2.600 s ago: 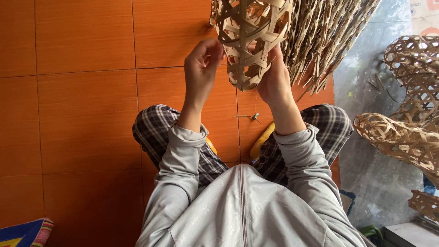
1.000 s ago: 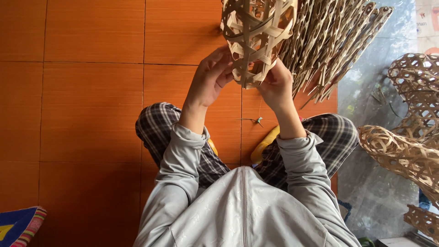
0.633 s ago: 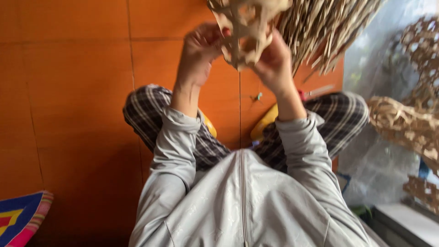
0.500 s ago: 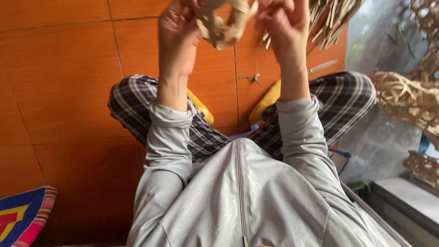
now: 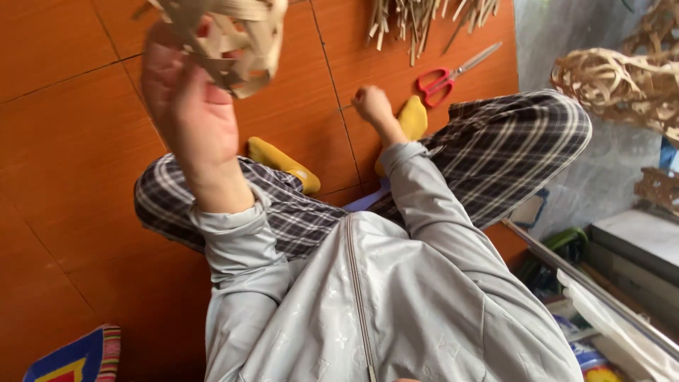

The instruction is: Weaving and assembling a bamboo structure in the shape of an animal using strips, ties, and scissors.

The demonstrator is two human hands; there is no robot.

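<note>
My left hand is raised at the upper left, shut on a small open-weave bamboo basket that it holds up alone. My right hand is down on the orange tiled floor, beside my yellow-socked foot. Its fingers are curled against the tile, and whether they pinch anything is hidden. Red-handled scissors lie just beyond that hand. I sit cross-legged in plaid trousers and a grey zip jacket.
Loose bamboo strips lie fanned on the floor at the top. More woven bamboo baskets are piled at the right on a plastic sheet. Boxes and clutter fill the lower right. A colourful mat corner shows at the lower left.
My right hand has let go of the basket and dropped to the floor near the scissors. My left hand now holds the basket alone, and the view has tilted and swung left.
</note>
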